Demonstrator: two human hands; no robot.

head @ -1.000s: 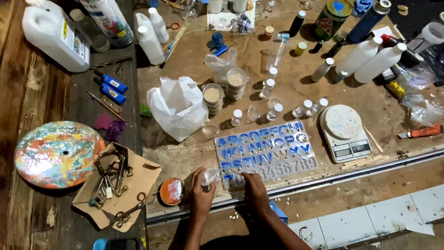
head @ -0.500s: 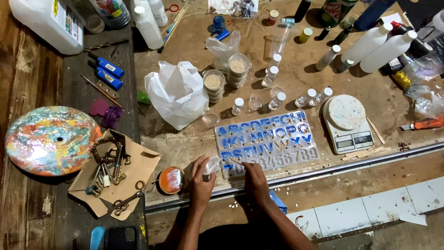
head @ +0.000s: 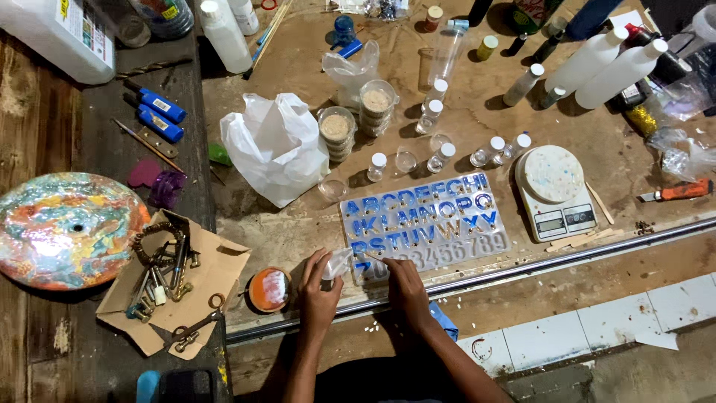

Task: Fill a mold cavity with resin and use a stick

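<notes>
While the left hand [head: 319,292] holds a small, light, crinkly bag [head: 337,263] by its neck, the right hand [head: 403,287] pinches a thin stick [head: 375,258] at six o'clock of the bendy letter mold [head: 425,220].

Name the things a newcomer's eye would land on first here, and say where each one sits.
The swirled multicoloured disc at far left stands out first. At centre lies a clear letter mould filled with blue, with the left hand and the right hand at its near edge. Behind it sits a crumpled white plastic bag.
</notes>
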